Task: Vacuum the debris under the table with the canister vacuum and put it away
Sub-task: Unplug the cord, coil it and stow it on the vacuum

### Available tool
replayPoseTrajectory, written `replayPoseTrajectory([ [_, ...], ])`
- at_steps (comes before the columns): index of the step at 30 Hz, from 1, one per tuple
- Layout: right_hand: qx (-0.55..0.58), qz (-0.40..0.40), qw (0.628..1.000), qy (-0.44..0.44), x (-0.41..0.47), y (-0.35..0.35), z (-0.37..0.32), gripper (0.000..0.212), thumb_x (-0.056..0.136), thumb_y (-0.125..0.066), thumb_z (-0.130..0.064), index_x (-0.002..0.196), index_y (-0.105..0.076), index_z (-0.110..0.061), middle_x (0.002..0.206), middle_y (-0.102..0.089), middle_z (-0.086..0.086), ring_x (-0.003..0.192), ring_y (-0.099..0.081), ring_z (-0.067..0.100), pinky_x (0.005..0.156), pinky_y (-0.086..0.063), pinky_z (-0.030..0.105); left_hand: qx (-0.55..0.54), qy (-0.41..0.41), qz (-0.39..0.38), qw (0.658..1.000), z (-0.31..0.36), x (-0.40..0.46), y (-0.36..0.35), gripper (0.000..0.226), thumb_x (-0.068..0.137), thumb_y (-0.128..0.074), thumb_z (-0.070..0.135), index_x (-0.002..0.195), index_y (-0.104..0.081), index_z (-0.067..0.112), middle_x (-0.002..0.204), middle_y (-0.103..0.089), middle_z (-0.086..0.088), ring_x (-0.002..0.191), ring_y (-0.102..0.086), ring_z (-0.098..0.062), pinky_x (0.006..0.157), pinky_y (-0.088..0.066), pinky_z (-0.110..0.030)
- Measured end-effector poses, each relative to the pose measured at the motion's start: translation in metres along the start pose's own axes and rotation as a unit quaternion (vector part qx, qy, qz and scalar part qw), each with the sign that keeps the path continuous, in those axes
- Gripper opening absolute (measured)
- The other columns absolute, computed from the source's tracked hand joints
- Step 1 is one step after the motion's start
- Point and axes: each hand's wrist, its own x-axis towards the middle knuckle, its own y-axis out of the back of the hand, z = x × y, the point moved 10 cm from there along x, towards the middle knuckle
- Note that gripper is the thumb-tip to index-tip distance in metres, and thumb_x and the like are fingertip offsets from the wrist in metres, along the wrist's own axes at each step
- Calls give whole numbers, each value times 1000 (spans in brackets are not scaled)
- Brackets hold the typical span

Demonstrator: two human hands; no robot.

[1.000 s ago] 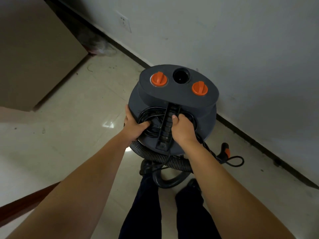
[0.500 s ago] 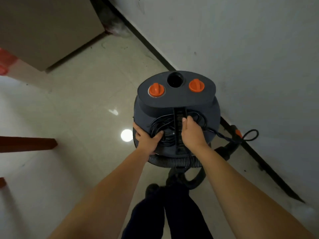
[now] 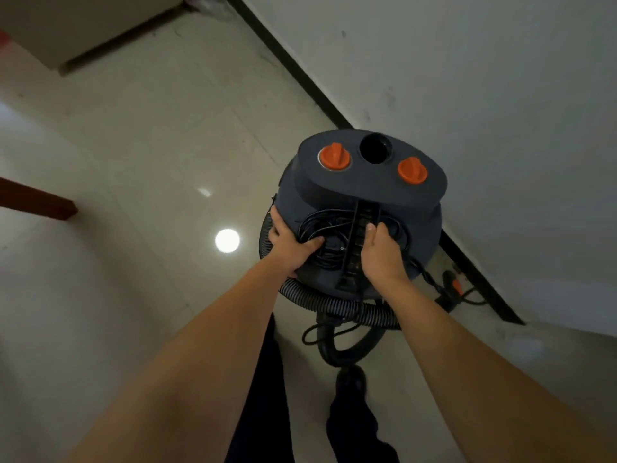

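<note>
Head view: the canister vacuum (image 3: 362, 208) is carried just ahead of both hands, near the wall (image 3: 484, 95). Right hand (image 3: 379, 252) curls round the rigid top handle (image 3: 359, 243); left hand (image 3: 290, 242) clasps the rim, thumb on the coiled cord (image 3: 320, 228). Probably bulky and fairly heavy; the stiff handle is the sound hold, while the flexible hose (image 3: 334, 307) beneath the hands dangles.

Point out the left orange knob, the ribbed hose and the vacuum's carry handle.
left orange knob (image 3: 334, 157), head view, on its raised grip.
ribbed hose (image 3: 337, 307), head view, on the loop below the canister.
carry handle (image 3: 354, 248), head view, on the bar's middle.
</note>
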Motion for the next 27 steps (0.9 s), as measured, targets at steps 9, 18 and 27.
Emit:
replayPoseTrajectory([
  [9,46,58,996,-54,-109,53,151,37,105,-24,-28,117,-45,0,98,-48,6,92,-52,24,75,-34,28,78,-36,-68,994,-68,-93,-120,118,78,-75,37,145,22,40,158,5,-8,141,-18,-36,101,-39,-62],
  [18,118,122,981,-97,-206,91,275,32,105,-23,-28,102,-45,-4,95,-51,10,87,-50,22,73,-34,29,167,-80,-134,974,-116,-168,-219,118,78,-75,39,145,22,41,158,3,-11,140,-21,-39,98,-41,-63],
  [27,129,140,973,-132,-328,137,419,30,105,-27,-27,96,-45,-5,81,-49,3,75,-50,19,66,-36,30,215,-83,-153,961,-202,-284,-332,120,77,-76,36,146,22,38,157,1,-15,139,-24,-39,102,-39,-60],
])
